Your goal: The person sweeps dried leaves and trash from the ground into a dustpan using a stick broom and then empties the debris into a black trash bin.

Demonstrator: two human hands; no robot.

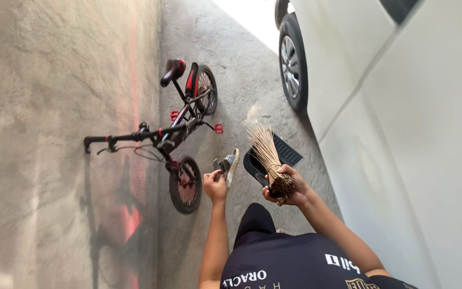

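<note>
The stick broom (pixel 267 152), a bundle of thin tan twigs bound at the base, is clamped in the right hand (pixel 290 188), fingers wrapped shut around the bound end, its bristles fanning away from the person toward the white car (pixel 402 123). The same hand also grips the handle of a black dustpan (pixel 284 154), which lies behind the broom with its ribbed scoop pointing toward the car. Just beside the broom, on the side away from the car, the left hand (pixel 215 184) is closed on a worn sandal (pixel 230 165), held by one end with its sole edge-on to the camera. Past the sandal, further from the broom, a small black and red child's bicycle (pixel 180 128) leans against the grey plastered wall (pixel 54 134), its handlebar touching the wall and its shadow falling on it. The concrete floor (pixel 231 69) runs between wall and car, and the car's front wheel (pixel 292 64) stands beyond the broom's tips. The person's dark shirt (pixel 290 262) fills the near edge.
</note>
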